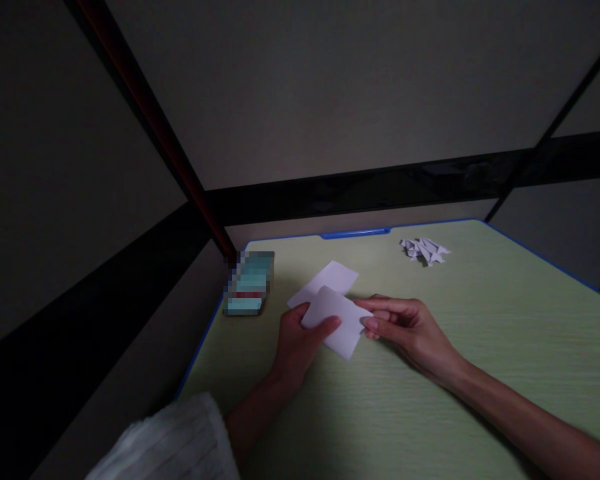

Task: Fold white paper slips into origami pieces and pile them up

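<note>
Between both hands I hold a white sheet of paper above the table. My left hand grips its left side, with the thumb lying on top and the other fingers hidden beneath. At the right corner, my right hand pinches the paper between thumb and fingers. Just behind it a second white paper lies on the table, partly covered by the held one. Whether the held sheet is folded, I cannot tell.
A pale green table with a blue edge stands against the wall. At the back right lies a small pile of folded white paper pieces. A phone-like object, its screen pixelated, is at the left edge. A blue strip sits at the back edge.
</note>
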The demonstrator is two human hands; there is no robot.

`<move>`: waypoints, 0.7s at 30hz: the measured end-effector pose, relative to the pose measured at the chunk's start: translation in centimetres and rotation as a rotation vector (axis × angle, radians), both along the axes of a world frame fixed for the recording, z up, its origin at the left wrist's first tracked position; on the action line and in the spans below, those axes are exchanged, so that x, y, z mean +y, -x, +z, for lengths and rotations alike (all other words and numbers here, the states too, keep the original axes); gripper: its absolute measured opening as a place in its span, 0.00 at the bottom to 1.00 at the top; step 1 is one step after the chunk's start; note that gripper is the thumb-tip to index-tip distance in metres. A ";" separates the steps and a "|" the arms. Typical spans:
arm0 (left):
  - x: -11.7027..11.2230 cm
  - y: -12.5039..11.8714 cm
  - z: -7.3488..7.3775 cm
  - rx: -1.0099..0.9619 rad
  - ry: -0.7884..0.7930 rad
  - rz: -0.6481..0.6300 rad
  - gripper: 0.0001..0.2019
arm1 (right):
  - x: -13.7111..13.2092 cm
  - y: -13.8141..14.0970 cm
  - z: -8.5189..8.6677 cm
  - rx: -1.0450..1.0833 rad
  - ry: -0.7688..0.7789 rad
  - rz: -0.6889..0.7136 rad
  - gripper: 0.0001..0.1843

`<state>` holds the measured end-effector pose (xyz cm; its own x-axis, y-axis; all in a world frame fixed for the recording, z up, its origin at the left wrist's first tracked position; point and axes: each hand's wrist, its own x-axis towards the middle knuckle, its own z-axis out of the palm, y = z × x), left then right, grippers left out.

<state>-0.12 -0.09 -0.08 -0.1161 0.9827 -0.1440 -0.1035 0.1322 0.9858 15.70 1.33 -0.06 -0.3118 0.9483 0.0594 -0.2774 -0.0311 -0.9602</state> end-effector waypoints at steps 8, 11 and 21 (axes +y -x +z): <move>0.0 -0.1 0.1 0.003 0.003 0.027 0.13 | 0.1 -0.1 -0.3 -0.023 0.011 0.006 0.12; 0.0 -0.1 0.2 -0.011 0.005 0.029 0.13 | 0.1 -0.2 -0.3 -0.045 0.013 0.006 0.13; 0.0 -0.1 0.3 0.041 0.006 0.036 0.13 | 0.2 -0.2 -0.4 -0.107 -0.019 -0.018 0.13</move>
<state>-0.01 -0.09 0.22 -0.1577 0.9769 -0.1439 -0.0681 0.1346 0.9886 15.88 1.57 -0.48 -0.3000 0.9529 0.0444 -0.1733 -0.0087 -0.9848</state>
